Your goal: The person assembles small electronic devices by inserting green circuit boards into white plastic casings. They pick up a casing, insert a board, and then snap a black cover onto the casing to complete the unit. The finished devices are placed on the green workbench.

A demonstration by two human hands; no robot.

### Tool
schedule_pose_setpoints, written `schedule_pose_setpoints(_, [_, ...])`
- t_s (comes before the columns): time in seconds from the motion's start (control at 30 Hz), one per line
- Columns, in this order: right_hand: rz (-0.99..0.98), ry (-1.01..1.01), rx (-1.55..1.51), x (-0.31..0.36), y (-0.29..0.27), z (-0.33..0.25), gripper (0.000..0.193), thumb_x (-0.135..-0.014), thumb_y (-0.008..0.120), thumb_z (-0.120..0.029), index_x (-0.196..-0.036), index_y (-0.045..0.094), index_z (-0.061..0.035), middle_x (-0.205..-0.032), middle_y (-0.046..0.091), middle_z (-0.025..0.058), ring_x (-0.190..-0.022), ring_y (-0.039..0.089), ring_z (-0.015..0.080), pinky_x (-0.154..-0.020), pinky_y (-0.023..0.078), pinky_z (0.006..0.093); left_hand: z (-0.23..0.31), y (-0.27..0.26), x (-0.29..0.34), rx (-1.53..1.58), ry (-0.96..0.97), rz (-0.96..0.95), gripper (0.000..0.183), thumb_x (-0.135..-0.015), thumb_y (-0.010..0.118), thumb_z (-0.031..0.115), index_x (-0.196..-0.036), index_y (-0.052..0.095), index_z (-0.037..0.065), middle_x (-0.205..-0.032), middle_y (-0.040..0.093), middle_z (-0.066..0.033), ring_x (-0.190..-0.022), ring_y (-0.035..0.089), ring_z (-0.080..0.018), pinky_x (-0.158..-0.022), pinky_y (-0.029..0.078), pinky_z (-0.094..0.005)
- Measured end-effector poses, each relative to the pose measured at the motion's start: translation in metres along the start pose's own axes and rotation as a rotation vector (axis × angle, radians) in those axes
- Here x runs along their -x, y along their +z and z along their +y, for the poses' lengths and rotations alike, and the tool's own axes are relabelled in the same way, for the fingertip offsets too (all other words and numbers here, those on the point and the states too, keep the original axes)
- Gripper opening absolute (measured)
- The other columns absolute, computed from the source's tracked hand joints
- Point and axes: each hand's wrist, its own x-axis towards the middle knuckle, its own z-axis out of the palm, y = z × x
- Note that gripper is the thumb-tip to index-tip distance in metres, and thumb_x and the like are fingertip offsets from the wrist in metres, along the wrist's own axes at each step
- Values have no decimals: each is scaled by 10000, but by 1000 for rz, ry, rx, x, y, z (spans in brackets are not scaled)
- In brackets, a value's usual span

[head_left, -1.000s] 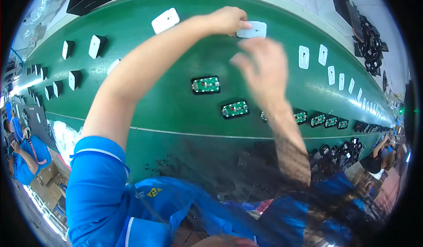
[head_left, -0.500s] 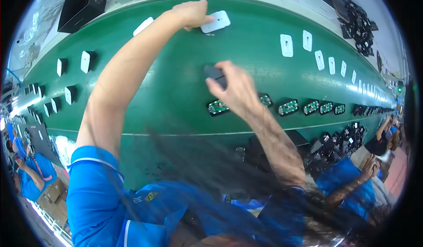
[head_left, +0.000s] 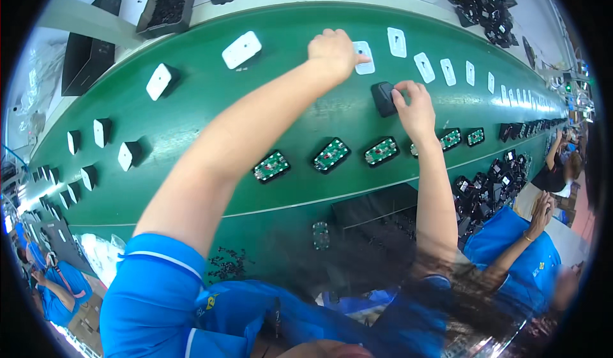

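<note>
My left hand [head_left: 334, 54] reaches across the green belt with its fingers curled. Its thumb lies over the edge of a flat white cover plate [head_left: 365, 59] with a dark slot in it. My right hand [head_left: 416, 108] grips a black plastic housing [head_left: 384, 99] by its right side, just below that plate. Under the right forearm runs a row of black cases with green circuit boards inside, among them an open case [head_left: 382, 152] and another open case [head_left: 331, 156]. To the left, a white-topped black unit [head_left: 243, 50] rests on the belt.
More white plates [head_left: 424, 68] line the belt's far side to the right. Several white-topped black boxes [head_left: 129, 156] stand at left. A grey bin [head_left: 168, 7] of small black parts sits beyond the belt. A heap of black parts [head_left: 489, 182] and co-workers are at right.
My left hand has let go of the white-topped piece and moved right to a flat white plate. My right hand has carried the black housing rightward. The view has shifted too.
</note>
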Motion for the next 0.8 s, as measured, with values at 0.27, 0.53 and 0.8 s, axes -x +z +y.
schedule_pose_setpoints(0.27, [-180,20,-78,19,-10,-8,382,-764,728,-190,-1079,602,-14,-984,604,162,-908,598,352,-791,481,441,35,39,-2,-226,178,191,558,-757,710,392,-1059,543,-46,-1038,506,-144,-1016,508,-264,-804,494,-334])
schedule_pose_setpoints(0.53, [-29,-207,-294,3,-11,-5,384,-745,700,-36,-1111,586,-26,-1080,627,153,-1024,583,330,-865,478,400,-45,21,13,76,763,183,491,-798,635,56,-1266,486,56,-1184,530,-105,-1133,490,-270,-934,440,-379])
schedule_pose_setpoints(0.8, [-37,-353,-188,-32,11,-36,353,-799,659,-123,-1143,603,-63,-1093,632,107,-998,590,291,-843,486,389,-68,11,22,373,707,148,576,-836,538,-52,-1372,429,127,-1402,448,-67,-1305,409,-258,-1068,371,-372])
